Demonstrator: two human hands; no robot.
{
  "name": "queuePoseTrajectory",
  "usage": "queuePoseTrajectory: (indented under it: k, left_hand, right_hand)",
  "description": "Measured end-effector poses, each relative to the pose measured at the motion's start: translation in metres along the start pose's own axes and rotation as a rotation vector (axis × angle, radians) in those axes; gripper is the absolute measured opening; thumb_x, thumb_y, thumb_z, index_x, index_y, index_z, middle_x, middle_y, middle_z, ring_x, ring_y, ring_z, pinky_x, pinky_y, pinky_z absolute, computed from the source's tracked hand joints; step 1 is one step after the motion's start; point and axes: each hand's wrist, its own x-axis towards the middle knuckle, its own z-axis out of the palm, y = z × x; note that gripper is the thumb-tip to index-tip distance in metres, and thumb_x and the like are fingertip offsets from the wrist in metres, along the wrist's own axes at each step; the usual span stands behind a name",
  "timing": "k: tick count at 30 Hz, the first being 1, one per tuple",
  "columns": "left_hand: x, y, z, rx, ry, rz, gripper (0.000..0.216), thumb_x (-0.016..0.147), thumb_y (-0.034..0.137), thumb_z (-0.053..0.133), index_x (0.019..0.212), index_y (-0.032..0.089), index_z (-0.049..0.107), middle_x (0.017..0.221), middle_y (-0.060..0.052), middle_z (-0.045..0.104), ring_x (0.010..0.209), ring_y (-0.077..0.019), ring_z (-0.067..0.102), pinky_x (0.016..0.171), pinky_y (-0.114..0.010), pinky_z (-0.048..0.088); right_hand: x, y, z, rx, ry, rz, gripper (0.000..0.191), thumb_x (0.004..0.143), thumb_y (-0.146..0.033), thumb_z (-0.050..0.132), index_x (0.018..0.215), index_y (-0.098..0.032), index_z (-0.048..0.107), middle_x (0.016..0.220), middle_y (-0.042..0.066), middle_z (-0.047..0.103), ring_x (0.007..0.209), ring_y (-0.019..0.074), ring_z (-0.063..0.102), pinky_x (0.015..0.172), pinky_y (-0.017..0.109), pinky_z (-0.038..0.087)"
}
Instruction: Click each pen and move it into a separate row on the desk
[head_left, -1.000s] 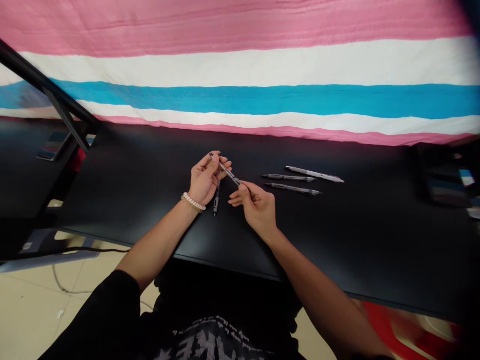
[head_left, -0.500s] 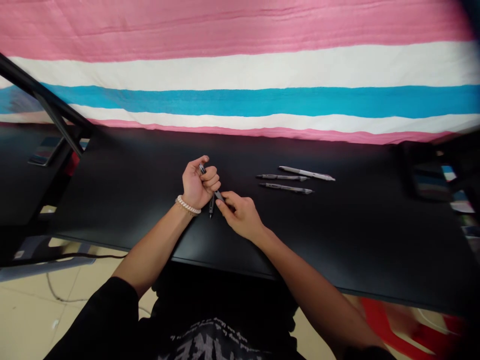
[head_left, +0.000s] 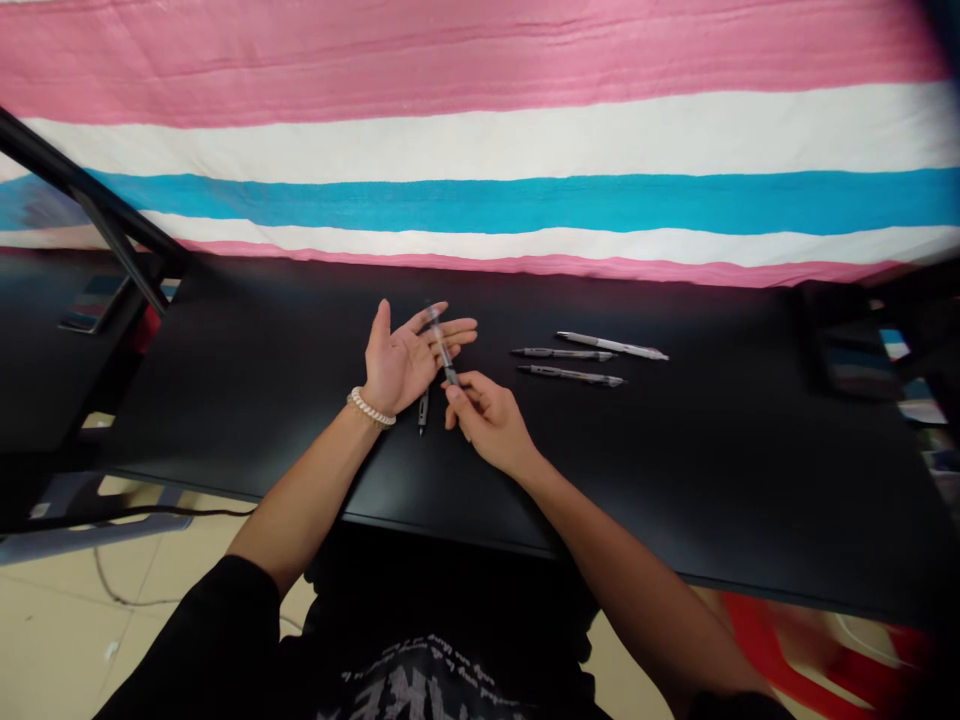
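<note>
Over the black tabletop [head_left: 225, 400], both bare hands are busy with one slim pen with a clear barrel [head_left: 442, 345], held up off the surface. Step in hand, judging by the grip: close handling of this single pen, with the exact purpose impossible to tell. Right hand [head_left: 487, 425]: narrow, with thumb and fingertips [head_left: 459, 388] pinched on the lower end of the barrel. Left hand [head_left: 401, 360]: wide open, palm up, fingers spread, holding nothing, a beaded white bracelet [head_left: 371, 407] around the wrist. Pen tilted upward from the right-hand pinch, its upper end crossing in front of the left fingers; any contact with them impossible to make out. Just below the left palm and beside the right fingers, a small dark pen part [head_left: 423, 413] on the tabletop. Any next move on the barrel calling for a steady pinch; any pickup of the small part, for free fingers close by. Farther right, well apart from both hands, three pens side by side: a white pen [head_left: 611, 345] at the back, a dark grey pen [head_left: 562, 354] and a second dark grey pen [head_left: 570, 376]. Beyond the far edge, a pink, white and blue striped cloth [head_left: 480, 200].
</note>
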Motion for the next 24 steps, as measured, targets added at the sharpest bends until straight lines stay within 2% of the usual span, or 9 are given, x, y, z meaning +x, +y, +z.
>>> queuePoseTrajectory:
  k: [1, 3, 6, 8, 11, 14, 17, 21, 24]
  left_hand:
    - [0.002, -0.002, -0.002, 0.054, -0.008, 0.049, 0.066, 0.086, 0.075, 0.044, 0.105, 0.016, 0.067, 0.101, -0.014, 0.071, 0.099, -0.0248, 0.069, 0.085, -0.035, 0.051]
    - [0.007, -0.007, -0.008, 0.225, 0.033, 0.209, 0.053, 0.085, 0.064, 0.057, 0.108, 0.018, 0.066, 0.111, -0.013, 0.070, 0.107, -0.0236, 0.066, 0.091, -0.033, 0.048]
    - [0.012, -0.013, -0.023, 0.708, 0.263, 0.501, 0.026, 0.082, 0.036, 0.070, 0.102, 0.020, 0.063, 0.095, -0.005, 0.067, 0.084, -0.0155, 0.063, 0.080, -0.028, 0.047]
    - [0.013, -0.015, -0.031, 1.054, 0.348, 0.550, 0.018, 0.083, 0.027, 0.067, 0.098, 0.020, 0.060, 0.086, -0.003, 0.062, 0.073, -0.0141, 0.057, 0.073, -0.028, 0.046]
    - [0.010, -0.017, -0.034, 1.462, 0.330, 0.555, 0.015, 0.085, 0.023, 0.062, 0.099, 0.019, 0.057, 0.093, -0.006, 0.059, 0.079, -0.0175, 0.056, 0.077, -0.033, 0.047]
    - [0.007, -0.019, -0.031, 1.714, 0.301, 0.548, 0.021, 0.085, 0.026, 0.063, 0.103, 0.017, 0.058, 0.101, -0.011, 0.060, 0.094, -0.0244, 0.059, 0.086, -0.039, 0.047]
    - [0.006, -0.017, -0.031, 1.781, 0.264, 0.504, 0.027, 0.087, 0.026, 0.060, 0.112, 0.014, 0.059, 0.094, -0.012, 0.064, 0.095, -0.0274, 0.061, 0.089, -0.040, 0.047]
    - [0.008, -0.009, -0.036, 1.668, 0.214, 0.461, 0.030, 0.087, 0.019, 0.056, 0.116, 0.012, 0.062, 0.084, -0.009, 0.067, 0.086, -0.0258, 0.065, 0.088, -0.040, 0.047]
    - [0.010, -0.006, -0.037, 1.379, 0.234, 0.454, 0.022, 0.087, 0.024, 0.061, 0.105, 0.014, 0.068, 0.078, -0.007, 0.067, 0.068, -0.0195, 0.064, 0.076, -0.034, 0.049]
  right_hand:
    - [0.001, 0.000, -0.001, 0.123, 0.032, 0.045, 0.033, 0.094, -0.054, 0.054, 0.094, -0.020, 0.057, 0.059, -0.004, 0.064, 0.038, 0.0088, 0.049, 0.041, 0.022, 0.035]
    - [0.004, 0.001, -0.002, 0.352, 0.135, 0.111, 0.036, 0.090, -0.058, 0.059, 0.094, -0.022, 0.054, 0.064, -0.003, 0.068, 0.036, 0.0084, 0.051, 0.036, 0.021, 0.034]
    - [0.008, 0.003, -0.007, 0.561, 0.380, 0.118, 0.038, 0.086, -0.057, 0.065, 0.093, -0.024, 0.048, 0.075, -0.002, 0.074, 0.041, 0.0086, 0.057, 0.037, 0.019, 0.040]
    - [0.010, 0.003, -0.011, 0.629, 0.544, 0.102, 0.037, 0.086, -0.055, 0.065, 0.092, -0.025, 0.044, 0.082, -0.002, 0.076, 0.042, 0.0081, 0.058, 0.040, 0.020, 0.045]
    - [0.011, 0.002, -0.018, 0.677, 0.669, 0.126, 0.034, 0.087, -0.050, 0.065, 0.092, -0.025, 0.043, 0.089, -0.002, 0.077, 0.044, 0.0078, 0.059, 0.044, 0.021, 0.049]
    - [0.012, 0.002, -0.019, 0.687, 0.638, 0.176, 0.031, 0.085, -0.044, 0.066, 0.096, -0.025, 0.045, 0.086, -0.002, 0.075, 0.048, 0.0087, 0.061, 0.044, 0.021, 0.048]
    - [0.010, 0.003, -0.015, 0.603, 0.525, 0.182, 0.030, 0.081, -0.039, 0.068, 0.098, -0.024, 0.048, 0.072, -0.005, 0.070, 0.045, 0.0087, 0.057, 0.040, 0.019, 0.043]
    - [0.004, 0.005, -0.003, 0.311, 0.238, 0.145, 0.022, 0.083, -0.038, 0.065, 0.091, -0.022, 0.053, 0.062, -0.006, 0.061, 0.043, 0.0078, 0.050, 0.040, 0.020, 0.039]
    - [-0.002, 0.005, 0.005, 0.016, 0.160, 0.045, 0.024, 0.085, -0.038, 0.064, 0.099, -0.021, 0.055, 0.073, -0.002, 0.063, 0.056, 0.0105, 0.057, 0.050, 0.023, 0.047]
